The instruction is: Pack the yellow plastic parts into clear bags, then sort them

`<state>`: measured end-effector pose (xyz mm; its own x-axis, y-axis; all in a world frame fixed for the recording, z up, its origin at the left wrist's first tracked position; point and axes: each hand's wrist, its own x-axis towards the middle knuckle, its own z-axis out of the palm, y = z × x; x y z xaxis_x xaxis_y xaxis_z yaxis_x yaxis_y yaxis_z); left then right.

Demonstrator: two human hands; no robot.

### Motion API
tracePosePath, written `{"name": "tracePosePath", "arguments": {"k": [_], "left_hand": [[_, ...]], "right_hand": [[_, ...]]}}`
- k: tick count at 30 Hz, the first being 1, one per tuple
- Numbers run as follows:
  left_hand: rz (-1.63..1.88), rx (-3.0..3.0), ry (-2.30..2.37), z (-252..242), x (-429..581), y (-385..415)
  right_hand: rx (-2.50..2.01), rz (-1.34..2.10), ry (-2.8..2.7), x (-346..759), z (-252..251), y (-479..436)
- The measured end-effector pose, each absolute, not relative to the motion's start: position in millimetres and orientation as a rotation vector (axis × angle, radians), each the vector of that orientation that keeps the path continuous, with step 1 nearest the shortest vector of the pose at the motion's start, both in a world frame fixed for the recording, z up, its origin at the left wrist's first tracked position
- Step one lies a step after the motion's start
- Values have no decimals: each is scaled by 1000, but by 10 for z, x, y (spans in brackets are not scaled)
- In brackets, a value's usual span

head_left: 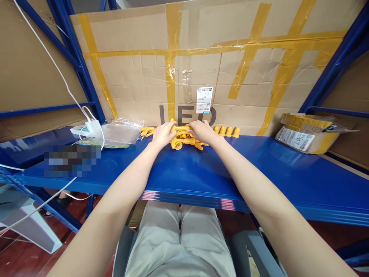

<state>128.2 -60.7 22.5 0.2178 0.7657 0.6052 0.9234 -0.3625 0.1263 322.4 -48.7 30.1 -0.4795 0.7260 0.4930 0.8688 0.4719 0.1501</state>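
Left hand (163,134) curled round parts (183,142); right hand (203,131) cupped over same pile (grip hidden). Best: gather inward, avoid row (226,131).

Both arms are bare, extended forward and converging toward the midline. The left forearm (127,181) runs up and to the right; the right forearm (248,181) runs up and to the left. Wrists roughly straight. The left hand (163,133) is palm down, knuckles up, fingers bent toward the right hand (203,130). That hand is also palm down, fingers curled, tips pointing left. The 2 hands sit near each other, not touching. Grip of either hand: not resolvable.
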Motion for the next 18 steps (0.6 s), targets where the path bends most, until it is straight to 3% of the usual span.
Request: {"name": "tracePosePath", "arguments": {"k": [9,18], "left_hand": [[-898,-2281,-1564,224,1307,-601],[-969,-2264,-1569,197,1298,-567]], "right_hand": [[-1263,-717,-2320,3265,306,-543],[-1247,-495,-2389,3232,288,-622]]}}
